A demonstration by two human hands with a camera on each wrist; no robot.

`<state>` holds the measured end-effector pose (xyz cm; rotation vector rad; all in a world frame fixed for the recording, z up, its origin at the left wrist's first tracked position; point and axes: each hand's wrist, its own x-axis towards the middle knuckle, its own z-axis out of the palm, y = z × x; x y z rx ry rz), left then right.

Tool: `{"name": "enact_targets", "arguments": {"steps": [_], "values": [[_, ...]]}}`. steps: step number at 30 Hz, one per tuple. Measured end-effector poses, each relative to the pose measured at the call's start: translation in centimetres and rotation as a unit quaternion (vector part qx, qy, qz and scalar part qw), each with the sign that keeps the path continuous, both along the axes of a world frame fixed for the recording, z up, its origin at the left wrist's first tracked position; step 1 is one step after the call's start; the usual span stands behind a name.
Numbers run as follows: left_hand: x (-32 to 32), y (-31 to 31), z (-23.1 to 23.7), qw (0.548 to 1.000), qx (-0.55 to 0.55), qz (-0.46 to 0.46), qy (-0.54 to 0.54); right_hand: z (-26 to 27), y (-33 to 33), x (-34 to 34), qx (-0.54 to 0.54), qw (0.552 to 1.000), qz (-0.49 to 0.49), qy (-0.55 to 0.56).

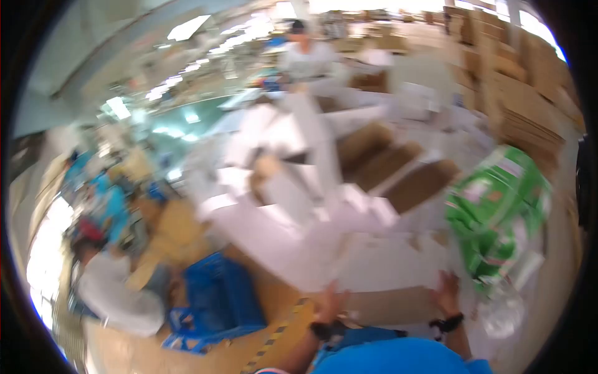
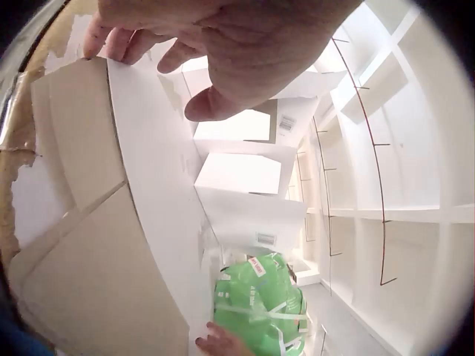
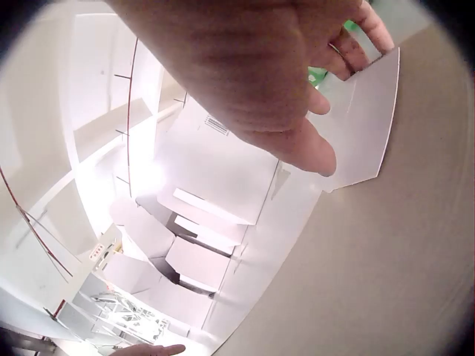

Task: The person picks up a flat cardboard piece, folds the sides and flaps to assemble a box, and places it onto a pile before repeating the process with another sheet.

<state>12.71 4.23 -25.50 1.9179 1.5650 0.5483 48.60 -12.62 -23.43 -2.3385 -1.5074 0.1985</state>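
Observation:
A flat-faced carton [image 1: 389, 305], white with a brown-grey side, lies close in front of the person's body in the head view. At its left end is my left hand [image 1: 330, 302], fingers spread. In the left wrist view that hand's fingertips [image 2: 95, 37] touch the edge of the grey cardboard [image 2: 82, 133], the thumb standing apart over the white side. My right hand [image 1: 446, 293] is at the carton's other end. The right wrist view shows its fingers beside a white flap [image 3: 364, 126], with the thumb [image 3: 315, 152] near the flap's lower corner.
White cartons [image 1: 293, 187] pile up ahead, some with brown insides showing. A green plastic bag [image 1: 498, 206] sits to the right, a blue crate [image 1: 221, 296] on the floor to the left. Two people [image 1: 121, 293] are nearby, one seated. Stacked brown cardboard [image 1: 529, 118] stands at far right.

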Motion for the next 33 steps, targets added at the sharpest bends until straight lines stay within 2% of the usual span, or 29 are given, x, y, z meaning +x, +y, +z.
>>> {"name": "enact_targets", "arguments": {"steps": [1,2,3,5,7,9,10,11,13,14,17,18,20,21,22,24,25,26,28,31,32,33], "values": [[-0.8,0.7,-4.4,0.998,0.004,0.020,-0.062,0.0,0.5,0.8,0.023,0.998,0.014,0.058],[1.0,-0.1,-0.9,0.999,0.023,0.042,-0.003,-2.3,0.6,1.2,0.063,0.997,0.007,0.033],[0.9,-0.3,-0.2,0.999,0.033,0.031,-0.004,-1.1,1.5,0.4,0.015,0.997,-0.068,0.042],[0.4,-0.6,2.0,0.999,0.030,0.012,-0.032,3.4,2.5,-0.3,-0.050,0.994,-0.082,0.049],[0.6,-1.2,3.9,0.997,0.003,0.001,-0.080,1.3,2.5,1.1,-0.016,0.998,-0.053,0.037],[0.2,-1.7,2.5,0.987,-0.050,0.046,-0.143,0.1,1.7,2.3,0.030,0.998,-0.037,0.038],[0.4,-1.7,3.6,0.979,-0.078,0.067,-0.177,0.7,1.4,2.4,0.062,0.997,-0.029,0.047],[0.4,-1.6,4.8,0.975,-0.114,0.081,-0.175,1.0,1.2,2.7,0.094,0.994,-0.021,0.055],[1.1,-2.6,11.1,0.963,-0.188,0.107,-0.164,-0.1,0.9,3.8,0.111,0.988,-0.054,0.090],[1.2,-2.4,7.8,0.985,-0.086,0.103,-0.106,-0.6,0.6,4.3,0.120,0.984,-0.069,0.110],[1.7,-2.7,7.8,0.974,-0.146,-0.005,-0.175,0.9,0.3,4.3,0.031,0.967,-0.060,0.247],[2.0,-3.0,7.9,0.978,-0.144,-0.022,-0.150,1.6,0.1,3.7,0.075,0.973,-0.037,0.214],[2.6,-5.3,11.6,0.974,-0.131,-0.041,-0.182,3.2,-0.5,2.0,0.157,0.977,0.010,0.141],[2.7,-7.0,13.4,0.971,-0.126,-0.048,-0.199,4.0,-0.2,1.4,0.169,0.975,0.015,0.143],[2.7,-9.1,14.0,0.943,-0.116,-0.034,-0.309,5.0,0.2,1.0,0.177,0.973,0.023,0.145],[1.6,-12.6,10.3,0.908,-0.119,-0.036,-0.400,7.2,0.6,0.9,0.168,0.970,0.052,0.169],[1.4,-14.8,10.4,0.886,-0.120,-0.033,-0.447,8.4,0.9,1.2,0.154,0.967,0.072,0.192],[0.9,-16.8,10.7,0.877,-0.133,-0.016,-0.462,9.1,1.2,1.5,0.140,0.962,0.093,0.214],[-0.3,-21.5,16.5,0.863,-0.152,0.014,-0.481,8.6,1.4,1.9,0.127,0.957,0.119,0.232],[-0.6,-26.7,16.1,0.842,-0.142,0.040,-0.519,10.0,0.6,0.2,0.122,0.948,0.182,0.232],[-0.4,-28.3,16.2,0.867,-0.119,0.033,-0.483,10.8,0.0,-0.4,0.117,0.945,0.206,0.224],[-0.2,-29.5,15.9,0.855,-0.130,0.046,-0.500,11.8,-0.3,-0.7,0.066,0.941,0.209,0.260]]}}
